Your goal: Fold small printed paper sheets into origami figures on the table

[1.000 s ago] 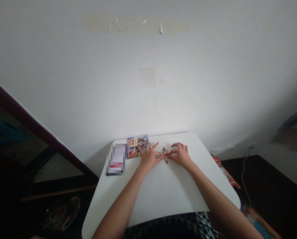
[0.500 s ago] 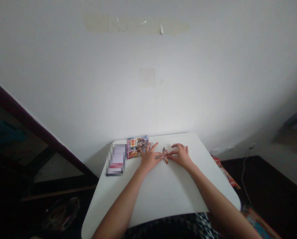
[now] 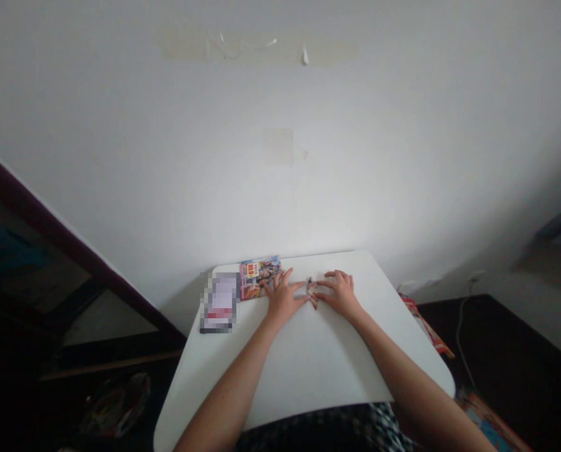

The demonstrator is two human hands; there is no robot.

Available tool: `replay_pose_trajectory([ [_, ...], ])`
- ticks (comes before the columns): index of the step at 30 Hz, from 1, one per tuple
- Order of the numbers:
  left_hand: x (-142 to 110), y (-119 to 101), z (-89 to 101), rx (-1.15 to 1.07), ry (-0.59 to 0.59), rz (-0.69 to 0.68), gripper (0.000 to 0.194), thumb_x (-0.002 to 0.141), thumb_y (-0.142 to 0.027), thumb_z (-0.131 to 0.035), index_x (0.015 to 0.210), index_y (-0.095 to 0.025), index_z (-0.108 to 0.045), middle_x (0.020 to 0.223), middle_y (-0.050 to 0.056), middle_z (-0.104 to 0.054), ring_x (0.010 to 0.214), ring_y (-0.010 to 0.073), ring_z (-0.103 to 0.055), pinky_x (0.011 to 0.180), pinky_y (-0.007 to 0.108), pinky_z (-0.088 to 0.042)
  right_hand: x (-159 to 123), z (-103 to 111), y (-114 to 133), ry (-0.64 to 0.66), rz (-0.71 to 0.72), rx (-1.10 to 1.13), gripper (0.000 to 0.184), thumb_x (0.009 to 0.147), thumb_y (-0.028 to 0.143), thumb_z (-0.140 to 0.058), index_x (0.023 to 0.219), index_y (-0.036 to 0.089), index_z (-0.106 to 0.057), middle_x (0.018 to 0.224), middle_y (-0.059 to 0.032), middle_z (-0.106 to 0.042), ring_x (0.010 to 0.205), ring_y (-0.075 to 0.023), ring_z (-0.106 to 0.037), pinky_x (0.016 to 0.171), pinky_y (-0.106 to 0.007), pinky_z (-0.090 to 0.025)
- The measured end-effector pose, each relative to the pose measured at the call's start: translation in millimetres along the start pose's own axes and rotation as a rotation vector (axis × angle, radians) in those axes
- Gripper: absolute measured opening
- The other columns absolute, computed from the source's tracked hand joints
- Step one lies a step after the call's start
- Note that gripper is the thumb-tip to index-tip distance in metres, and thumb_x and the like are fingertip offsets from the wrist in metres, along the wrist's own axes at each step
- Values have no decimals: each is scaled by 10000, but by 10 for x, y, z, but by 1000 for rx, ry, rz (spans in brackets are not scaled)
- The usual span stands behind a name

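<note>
A small folded piece of colourful printed paper (image 3: 311, 285) lies on the white table (image 3: 309, 364) between my two hands. My left hand (image 3: 282, 300) is at its left side, fingers spread, with the thumb tip at the paper's lower part and the index finger reaching toward its upper part. From the right, my right hand (image 3: 344, 297) reaches in with index finger and thumb apart, their tips at the paper's edge. Whether any fingertip presses on the paper is too small to tell. Partly under my left fingers is a colourful printed booklet or packet (image 3: 256, 271) with a yellow label.
A phone-like device (image 3: 220, 302), blurred out, lies at the table's left edge. Behind the table rises a white wall (image 3: 280, 207). Red printed material (image 3: 426, 326) and a cable (image 3: 459, 326) are to the right, and a dark-framed panel (image 3: 73, 245) leans at left.
The thumb and index finger of both hands have parted from their pinch at the paper's middle. More of the folded paper now shows between them.
</note>
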State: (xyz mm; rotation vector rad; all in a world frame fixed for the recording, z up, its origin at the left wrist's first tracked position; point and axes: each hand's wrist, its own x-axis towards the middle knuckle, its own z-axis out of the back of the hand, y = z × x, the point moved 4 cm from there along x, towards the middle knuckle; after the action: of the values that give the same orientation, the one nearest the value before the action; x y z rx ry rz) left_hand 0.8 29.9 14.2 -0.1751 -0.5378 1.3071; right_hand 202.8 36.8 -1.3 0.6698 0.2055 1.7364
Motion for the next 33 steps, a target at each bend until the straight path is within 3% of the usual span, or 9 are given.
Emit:
replay_pose_trajectory([
  [13,12,-17,-7,-42,-29,-18,382,773,-427,-847,1147,-391,-781,1529,35,-563,1456,390,-392,1199,794,-90,37,-14,-20,36,3,159,316,829,410,-789,1145,402,-783,1264,-51,-714,1362,-356,-467,1193,-638,-200],
  [20,16,-79,71,-110,-110,-53,417,800,-388,-833,1209,-394,-756,1458,30,-619,1438,336,-418,1239,671,-207,62,-28,-10,29,-14,410,347,844,385,-717,1182,318,-753,1019,-44,-792,1241,-312,-621,1210,-693,-100],
  [23,24,-135,132,-163,-132,-106,425,822,-366,-816,1239,-397,-740,1428,15,-640,1421,294,-434,1242,575,-275,69,38,16,-61,1,511,335,836,375,-717,1158,286,-745,1007,-46,-793,1141,-288,-669,1193,-636,-238],
  [27,29,-177,184,-207,-176,-166,384,832,-336,-810,1208,-388,-751,1377,1,-672,1396,268,-460,1226,541,-315,62,113,66,-161,45,587,295,831,398,-729,1090,259,-744,1021,-65,-786,1058,-270,-686,1056,-498,-453],
  [33,15,-168,143,-231,-195,-183,169,804,-296,-836,959,-361,-821,1312,2,-704,1380,279,-485,1210,563,-345,46,113,112,-161,66,545,211,864,412,-695,1002,266,-759,1075,-64,-773,1134,-272,-659,1060,-470,-456],
])
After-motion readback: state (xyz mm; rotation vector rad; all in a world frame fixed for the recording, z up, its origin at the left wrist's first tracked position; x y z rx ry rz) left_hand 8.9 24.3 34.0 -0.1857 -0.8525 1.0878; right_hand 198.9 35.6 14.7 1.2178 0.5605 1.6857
